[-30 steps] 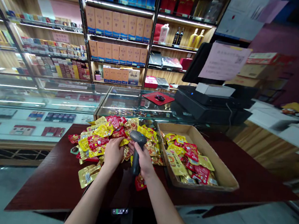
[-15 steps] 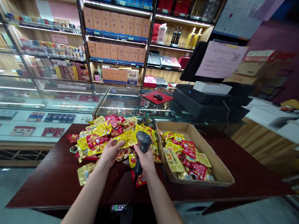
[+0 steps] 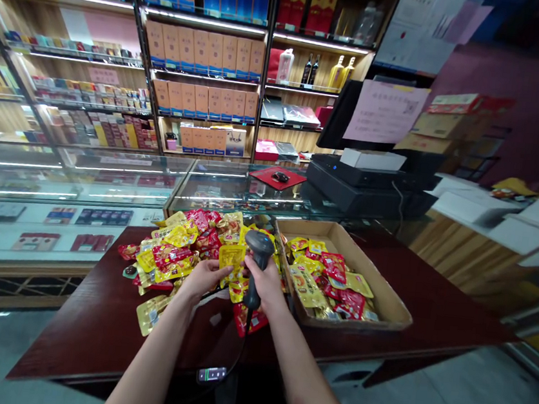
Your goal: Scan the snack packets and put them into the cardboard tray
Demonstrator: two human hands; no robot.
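Left of the box point(image 3: 390, 301), my left grip point(image 3: 203, 278) pinches a yellow packet point(image 3: 231, 257) near its lower edge, likely light, floppy and slick, so best held by its border, while my right grip point(image 3: 267, 282) seems wrapped round the scanner point(image 3: 259, 245), its far side hidden.

Glaring shelf lights point(image 3: 205, 21) (blurry right edge)
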